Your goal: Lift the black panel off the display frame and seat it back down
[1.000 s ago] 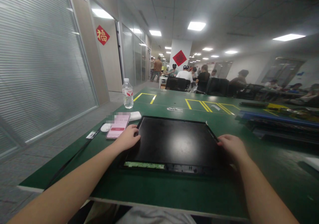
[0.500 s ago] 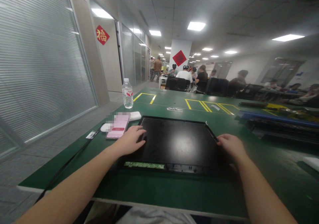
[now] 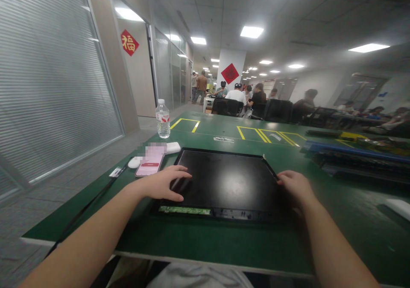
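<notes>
A black flat display panel (image 3: 224, 179) lies face up on the green table, with a strip of green circuit board (image 3: 185, 210) along its near edge. My left hand (image 3: 163, 183) is over the panel's left edge, thumb and fingers spread apart, holding nothing; whether the fingertips touch the surface is unclear. At the right edge, my right hand (image 3: 296, 185) has its fingers pinched together on the panel's rim. Its lower fingers are partly hidden.
Left of the panel lie a phone (image 3: 150, 162), a white mouse-like object (image 3: 133, 163) and a white block (image 3: 173, 147). A water bottle (image 3: 163, 119) stands behind them. Dark and blue panels (image 3: 339, 155) are stacked at the right. People (image 3: 237, 94) sit at tables beyond.
My left hand has shifted slightly nearer along the panel's left side, and its thumb and fingers are spread wider. My right hand stays at the right rim.
</notes>
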The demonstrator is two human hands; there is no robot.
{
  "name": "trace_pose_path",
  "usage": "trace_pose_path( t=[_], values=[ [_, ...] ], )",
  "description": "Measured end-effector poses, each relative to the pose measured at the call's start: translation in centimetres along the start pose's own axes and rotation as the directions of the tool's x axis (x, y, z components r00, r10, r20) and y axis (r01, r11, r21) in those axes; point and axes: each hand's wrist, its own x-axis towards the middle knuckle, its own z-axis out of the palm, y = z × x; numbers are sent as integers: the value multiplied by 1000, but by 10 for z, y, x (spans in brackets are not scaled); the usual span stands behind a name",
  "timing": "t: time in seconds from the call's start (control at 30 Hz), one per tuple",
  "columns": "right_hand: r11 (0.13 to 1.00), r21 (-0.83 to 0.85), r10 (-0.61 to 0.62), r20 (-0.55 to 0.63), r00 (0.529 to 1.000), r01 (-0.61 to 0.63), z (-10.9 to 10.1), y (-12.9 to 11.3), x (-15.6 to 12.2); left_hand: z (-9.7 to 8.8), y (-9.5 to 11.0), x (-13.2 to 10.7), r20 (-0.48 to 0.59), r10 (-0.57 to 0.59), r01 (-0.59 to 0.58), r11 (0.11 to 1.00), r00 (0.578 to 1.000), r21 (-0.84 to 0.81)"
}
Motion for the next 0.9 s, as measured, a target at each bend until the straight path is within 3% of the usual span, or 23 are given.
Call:
trace_pose_path(
  t=[0.3, 0.43, 0.57, 0.7, 0.9],
  values=[
    [1000, -21, -11, -10, 1000, 10, -1, -1, -2, -1, -8, -3, 67, 80, -77, 996, 994, -50],
    [985, 6, -175, -15, 984, 175, 6, -3, -2, 0, -12, -3, 47, 124, -120, 990, 991, -71],
    [938, 110, -341, 114, 933, 329, 16, -1, -3, -1, -8, -3, 46, 140, -136, 988, 989, -79],
    [943, 142, -327, 233, 916, 301, 21, 0, -4, -3, -2, -2, 44, 149, -146, 986, 988, -75],
    [944, 182, -314, 247, 917, 274, 19, 0, -3, -3, 2, -1, 28, 160, -157, 984, 987, -79]
  ],
)
